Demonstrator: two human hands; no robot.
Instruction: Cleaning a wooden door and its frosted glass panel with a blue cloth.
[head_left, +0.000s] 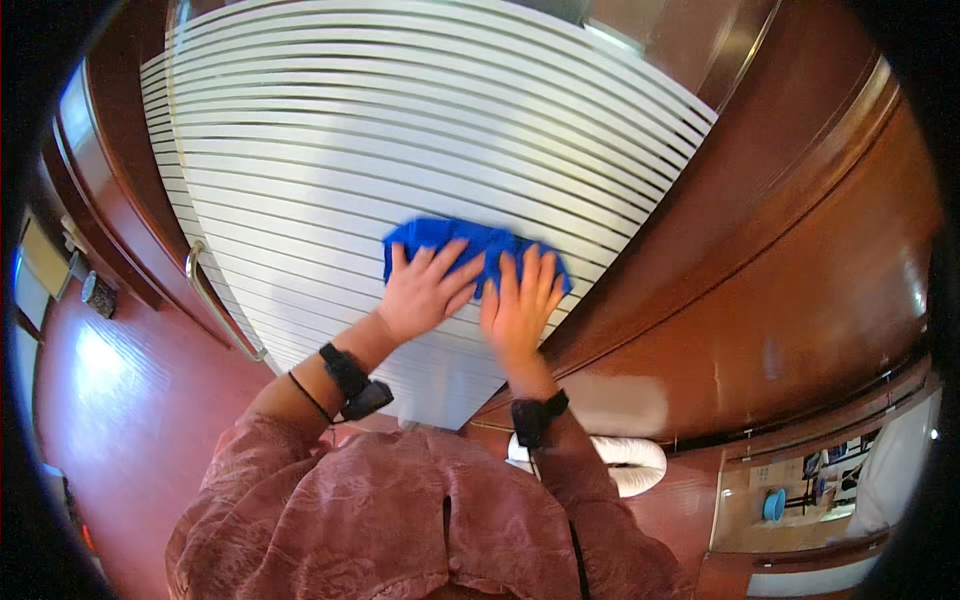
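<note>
A blue cloth (469, 251) lies bunched against a glass door panel (360, 180) with white frosted stripes. My left hand (427, 289) presses the cloth's left part with its fingers spread. The right part is under my right hand (521, 300), whose fingers point up the panel. Both palms rest flat, holding the cloth to the striped surface. The edges of the cloth and hands are slightly blurred. Each wrist wears a black strapped device.
At the left edge of the panel is a metal pull handle (217, 307). Brown wood panelling (750, 300) rises on the right. A white rounded object (630, 465) sits on the reddish floor (150, 450) by my right forearm. Far left stands a small patterned bin (99, 294).
</note>
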